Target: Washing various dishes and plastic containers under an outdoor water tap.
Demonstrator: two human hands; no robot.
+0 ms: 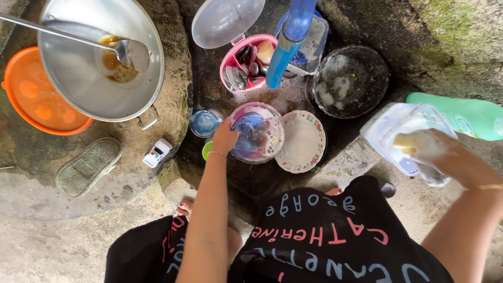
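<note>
A big wok (78,68) sits far left. My left hand (225,137) grips the rim of a bowl (257,132) beside a plate (301,141). My right hand (450,160) presses a sponge (411,145) into a clear tub (403,123).

The left arm stretches straight forward and down from the body, wrist bearing a thin bracelet, the left hand (225,137) curled with fingers closed in a grip. The right arm bends out to the side, a bangle at the wrist, the right hand (443,154) soapy, fingers closed in a grip.
</note>
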